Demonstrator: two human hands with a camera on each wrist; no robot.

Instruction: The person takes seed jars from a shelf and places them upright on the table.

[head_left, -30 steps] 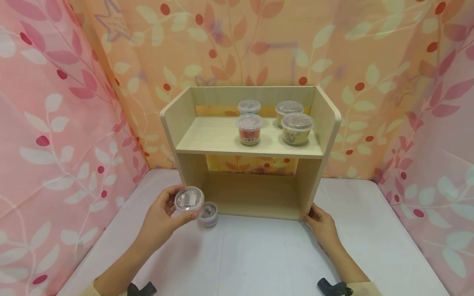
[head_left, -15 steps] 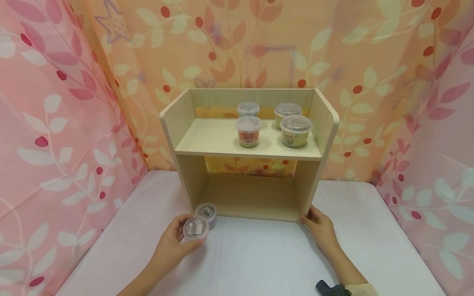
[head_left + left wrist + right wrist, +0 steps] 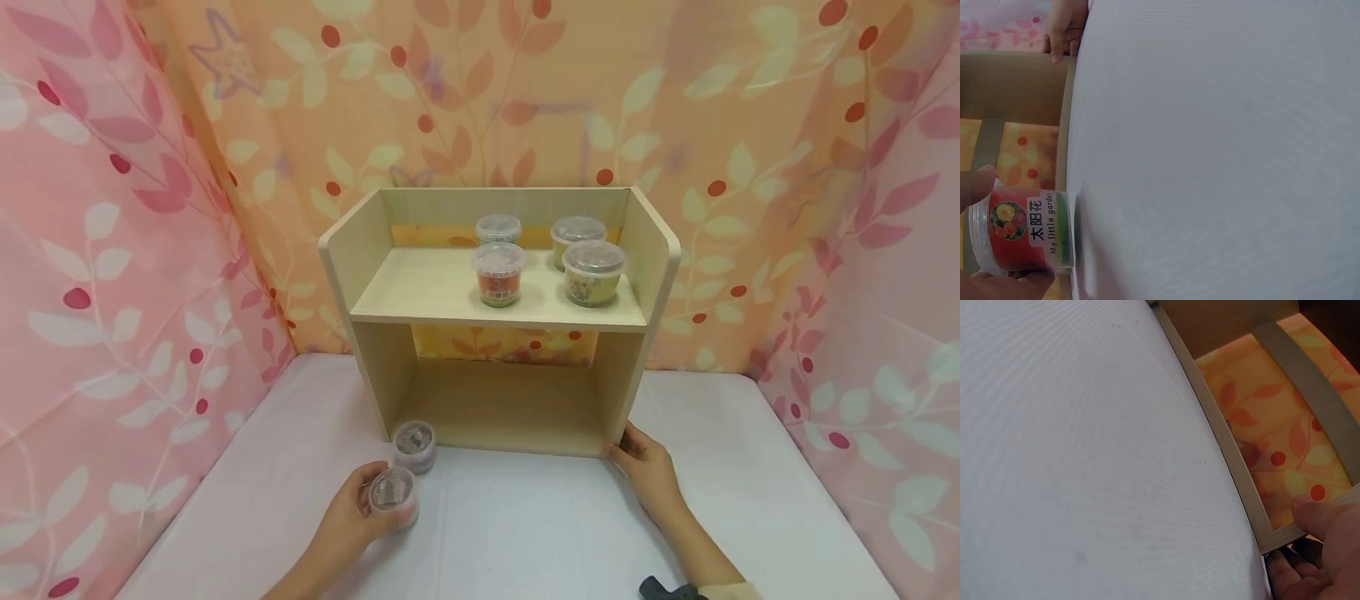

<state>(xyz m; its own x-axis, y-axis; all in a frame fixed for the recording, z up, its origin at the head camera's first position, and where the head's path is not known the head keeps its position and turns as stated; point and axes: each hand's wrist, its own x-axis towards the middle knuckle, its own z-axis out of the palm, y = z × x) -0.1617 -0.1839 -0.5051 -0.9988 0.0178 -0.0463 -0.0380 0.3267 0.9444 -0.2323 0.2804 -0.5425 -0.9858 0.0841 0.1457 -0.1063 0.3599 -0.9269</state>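
White tabletop (image 3: 525,533), shelf (image 3: 420,287), floral curtains (image 3: 285,125) (pink, orange)

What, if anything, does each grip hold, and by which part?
The left grip holds a red-labelled cup by its sides; the right grip holds the shelf unit by its right side panel, near the bottom.

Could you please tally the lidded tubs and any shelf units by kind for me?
Lidded tubs: 6 (4 on the upper shelf, 1 in the left hand, 1 beside that one)
Wooden shelf unit: 1
Total: 7
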